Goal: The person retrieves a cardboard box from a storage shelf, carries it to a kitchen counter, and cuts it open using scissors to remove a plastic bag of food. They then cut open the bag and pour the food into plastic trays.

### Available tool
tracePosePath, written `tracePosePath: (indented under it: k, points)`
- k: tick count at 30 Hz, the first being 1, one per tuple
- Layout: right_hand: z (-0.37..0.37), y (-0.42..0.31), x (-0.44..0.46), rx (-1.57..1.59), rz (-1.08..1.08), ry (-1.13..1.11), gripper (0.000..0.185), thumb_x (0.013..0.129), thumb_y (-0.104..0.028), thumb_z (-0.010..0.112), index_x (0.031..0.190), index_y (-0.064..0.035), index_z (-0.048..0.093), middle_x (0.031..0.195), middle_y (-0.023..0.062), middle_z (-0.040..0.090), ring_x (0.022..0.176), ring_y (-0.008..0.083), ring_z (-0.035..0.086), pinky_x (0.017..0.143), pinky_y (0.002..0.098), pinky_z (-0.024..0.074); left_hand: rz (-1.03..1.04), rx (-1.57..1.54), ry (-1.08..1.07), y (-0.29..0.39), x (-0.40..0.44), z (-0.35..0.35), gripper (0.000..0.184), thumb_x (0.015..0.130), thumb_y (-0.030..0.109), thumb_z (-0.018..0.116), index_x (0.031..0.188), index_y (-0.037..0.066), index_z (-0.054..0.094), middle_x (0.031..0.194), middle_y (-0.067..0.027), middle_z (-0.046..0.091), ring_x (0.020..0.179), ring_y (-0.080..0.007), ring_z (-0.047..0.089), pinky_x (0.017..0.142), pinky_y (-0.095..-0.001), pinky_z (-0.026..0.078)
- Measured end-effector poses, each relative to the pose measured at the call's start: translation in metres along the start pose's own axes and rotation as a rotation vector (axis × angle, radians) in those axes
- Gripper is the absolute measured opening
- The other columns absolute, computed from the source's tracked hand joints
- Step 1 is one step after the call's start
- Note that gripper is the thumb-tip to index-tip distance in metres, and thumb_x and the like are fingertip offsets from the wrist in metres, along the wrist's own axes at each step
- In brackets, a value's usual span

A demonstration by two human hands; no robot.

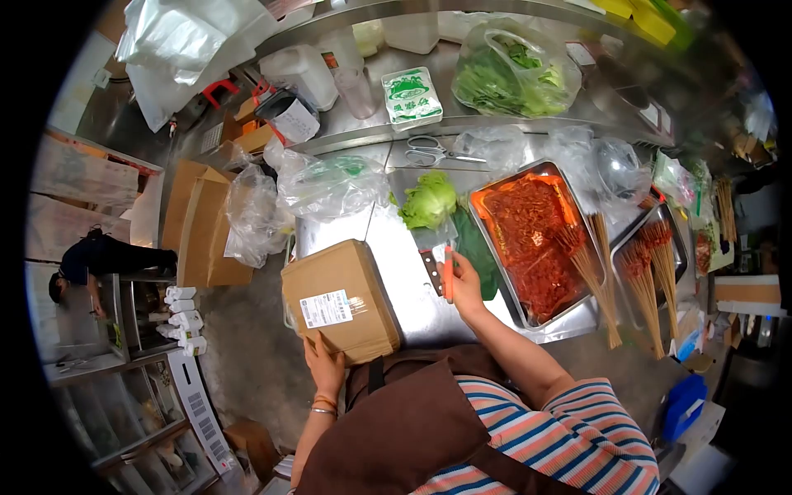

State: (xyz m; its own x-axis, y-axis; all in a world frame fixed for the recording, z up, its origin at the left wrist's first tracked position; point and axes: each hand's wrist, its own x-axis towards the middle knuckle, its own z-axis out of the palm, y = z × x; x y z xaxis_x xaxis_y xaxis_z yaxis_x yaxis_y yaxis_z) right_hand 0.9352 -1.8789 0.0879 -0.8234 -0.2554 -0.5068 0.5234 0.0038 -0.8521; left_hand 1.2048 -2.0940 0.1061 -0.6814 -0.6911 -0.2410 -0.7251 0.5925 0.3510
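Note:
A taped cardboard box (363,285) with a white shipping label (326,309) lies at the near left of the steel table. My left hand (324,369) holds its near left corner, fingers against the cardboard. In my right hand (467,287) is an orange-handled tool (448,274), closed in the fingers, with a dark, white-dotted part beside the handle; its exact kind is unclear. Just beyond that hand sit a head of lettuce (431,200) and a dark green sheet or bag (474,256). To its right stands a metal tray of red, sauce-coated food (532,243).
Scissors (437,153) and clear plastic bags (334,186) lie toward the back. Bundled skewers (598,289) rest across the trays at right. A raised shelf holds a bag of leafy greens (516,74). An open carton (202,223) stands at left; another person (111,256) bends farther off.

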Motion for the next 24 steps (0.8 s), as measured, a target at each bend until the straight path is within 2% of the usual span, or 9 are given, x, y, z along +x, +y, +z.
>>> tracePosePath:
  k: [1, 5, 9, 14, 16, 17, 19, 21, 24]
  points:
    - [0.002, -0.001, 0.002, -0.086, -0.105, -0.055, 0.049, 0.087, -0.021, 0.068, 0.126, -0.0007, 0.048, 0.067, 0.0004, 0.055, 0.052, 0.0068, 0.048, 0.046, 0.0235, 0.038, -0.03, 0.0, -0.023, 0.003, 0.0, -0.002, 0.078, 0.074, 0.01, 0.071, 0.141, 0.005, 0.03, 0.147, -0.0286, 0.016, 0.135, -0.0441, 0.021, 0.11, -0.0454, 0.024]
    - [-0.014, 0.026, -0.001, -0.297, -0.052, -0.152, 0.042, 0.086, -0.018, 0.068, 0.122, -0.0025, 0.054, 0.067, -0.0015, 0.057, 0.053, 0.0051, 0.048, 0.047, 0.0222, 0.0374, -0.009, 0.032, -0.04, 0.0, 0.004, -0.001, 0.079, 0.074, 0.011, 0.071, 0.141, 0.005, 0.03, 0.147, -0.0288, 0.017, 0.135, -0.0442, 0.021, 0.11, -0.0457, 0.024]
    - [-0.023, 0.025, -0.026, -0.185, -0.011, -0.087, 0.037, 0.086, -0.02, 0.068, 0.119, -0.005, 0.058, 0.066, -0.0012, 0.057, 0.054, 0.0039, 0.047, 0.046, 0.0219, 0.0367, -0.028, 0.046, -0.08, -0.003, -0.003, -0.005, 0.08, 0.073, 0.011, 0.07, 0.141, 0.004, 0.029, 0.145, -0.031, 0.019, 0.133, -0.0464, 0.023, 0.11, -0.0467, 0.024]
    - [-0.037, 0.034, -0.037, -0.235, -0.091, 0.079, 0.035, 0.087, -0.021, 0.066, 0.118, -0.0056, 0.058, 0.066, -0.0007, 0.057, 0.053, 0.005, 0.047, 0.044, 0.0229, 0.0366, -0.046, 0.051, -0.108, -0.012, 0.014, 0.003, 0.081, 0.072, 0.013, 0.07, 0.141, 0.002, 0.029, 0.142, -0.0327, 0.023, 0.132, -0.0474, 0.025, 0.109, -0.0465, 0.025]
    - [-0.034, 0.03, -0.036, 0.071, 0.101, 0.053, 0.033, 0.088, -0.022, 0.065, 0.116, -0.0055, 0.059, 0.066, -0.0002, 0.056, 0.05, 0.0063, 0.047, 0.043, 0.0237, 0.0369, -0.06, 0.011, -0.059, -0.02, 0.013, 0.005, 0.081, 0.071, 0.012, 0.07, 0.14, 0.001, 0.03, 0.141, -0.0327, 0.025, 0.131, -0.0477, 0.026, 0.108, -0.0468, 0.026]
    - [-0.035, 0.034, -0.032, 0.076, 0.107, 0.042, 0.033, 0.088, -0.022, 0.065, 0.116, -0.0055, 0.059, 0.066, -0.0002, 0.056, 0.05, 0.0063, 0.047, 0.043, 0.0237, 0.0369, -0.069, 0.02, -0.054, -0.025, 0.014, 0.007, 0.081, 0.071, 0.012, 0.07, 0.14, 0.001, 0.03, 0.141, -0.0327, 0.025, 0.131, -0.0477, 0.026, 0.108, -0.0468, 0.026]
    - [-0.036, 0.044, -0.017, 0.132, 0.024, 0.061, 0.029, 0.088, -0.024, 0.065, 0.109, -0.0055, 0.059, 0.065, 0.0001, 0.054, 0.047, 0.0079, 0.047, 0.041, 0.024, 0.0369, 0.09, 0.063, -0.073, -0.039, 0.011, 0.008, 0.082, 0.071, 0.012, 0.071, 0.14, 0.001, 0.029, 0.141, -0.0327, 0.025, 0.13, -0.0483, 0.027, 0.108, -0.0476, 0.026]
    - [-0.035, 0.013, -0.007, 0.219, 0.22, -0.023, 0.026, 0.088, -0.025, 0.065, 0.103, -0.0058, 0.058, 0.065, 0.0008, 0.053, 0.048, 0.0091, 0.049, 0.039, 0.0234, 0.0369, 0.057, 0.043, -0.043, -0.026, 0.008, 0.003, 0.081, 0.071, 0.012, 0.071, 0.14, 0.001, 0.029, 0.141, -0.0328, 0.025, 0.13, -0.0476, 0.027, 0.108, -0.0473, 0.026]
    - [-0.026, -0.009, 0.003, 0.279, 0.263, 0.005, 0.026, 0.088, -0.026, 0.065, 0.103, -0.0062, 0.058, 0.065, 0.0016, 0.053, 0.048, 0.0101, 0.05, 0.038, 0.0237, 0.0368, -0.03, 0.028, -0.026, -0.005, 0.007, -0.001, 0.081, 0.071, 0.012, 0.07, 0.14, 0.002, 0.03, 0.142, -0.0326, 0.023, 0.131, -0.0465, 0.025, 0.109, -0.0465, 0.026]
